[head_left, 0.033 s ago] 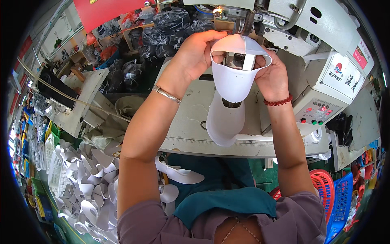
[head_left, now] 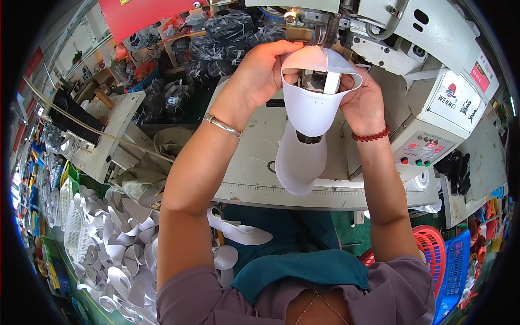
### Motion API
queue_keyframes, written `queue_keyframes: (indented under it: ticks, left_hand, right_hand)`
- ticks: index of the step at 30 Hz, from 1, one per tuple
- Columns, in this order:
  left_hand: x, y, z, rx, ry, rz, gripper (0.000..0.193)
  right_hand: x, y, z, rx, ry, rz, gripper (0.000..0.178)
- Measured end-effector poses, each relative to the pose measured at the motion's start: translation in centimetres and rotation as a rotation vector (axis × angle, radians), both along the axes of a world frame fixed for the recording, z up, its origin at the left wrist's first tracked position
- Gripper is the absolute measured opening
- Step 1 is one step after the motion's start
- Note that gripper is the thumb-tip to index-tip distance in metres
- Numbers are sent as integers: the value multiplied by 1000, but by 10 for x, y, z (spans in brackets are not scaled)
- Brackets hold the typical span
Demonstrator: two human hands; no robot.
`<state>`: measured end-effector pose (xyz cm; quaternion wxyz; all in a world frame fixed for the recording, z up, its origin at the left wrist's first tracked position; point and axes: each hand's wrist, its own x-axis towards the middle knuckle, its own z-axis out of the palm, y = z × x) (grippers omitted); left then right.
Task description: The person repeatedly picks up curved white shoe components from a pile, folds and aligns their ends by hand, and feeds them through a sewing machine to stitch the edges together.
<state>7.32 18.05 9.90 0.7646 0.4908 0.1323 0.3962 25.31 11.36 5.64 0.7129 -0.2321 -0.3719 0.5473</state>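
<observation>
Both my hands hold a white shoe upper (head_left: 316,111) beneath the dark roller head (head_left: 326,33) of a machine. The rounded end of the upper, with a seam down its middle, is up against that head, and a metal post shows through the opening. My left hand (head_left: 266,73) grips the upper's left edge, thumb stretched along the top and fingers partly behind it. On the right edge, my right hand (head_left: 364,97) has its fingers curled, partly hidden by the upper. A second white upper (head_left: 303,168) hangs just below, over the table's front part.
Under the hands is the machine's pale table (head_left: 244,179). A control box (head_left: 428,146) with buttons stands right. Many white uppers (head_left: 122,254) lie heaped at lower left, with several more (head_left: 244,234) by my lap. Red (head_left: 430,246) and blue baskets (head_left: 454,271) stand lower right.
</observation>
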Motion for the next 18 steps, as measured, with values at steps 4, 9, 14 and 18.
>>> queue_keyframes:
  ticks: [4, 9, 14, 18]
  left_hand:
    - [-1, 11, -11, -9, -25, -80, 21]
    - [1, 20, -26, -38, -63, -188, 21]
    - [2, 16, -35, -73, 8, -65, 22]
    - [-3, -1, -38, -158, -10, -13, 21]
  right_hand:
    - [-5, -2, -2, -70, 9, -39, 22]
    - [-1, -4, -11, -96, -20, -54, 24]
    - [-14, -7, -11, -99, -86, -190, 25]
    - [-6, -1, -35, -99, -246, -209, 26]
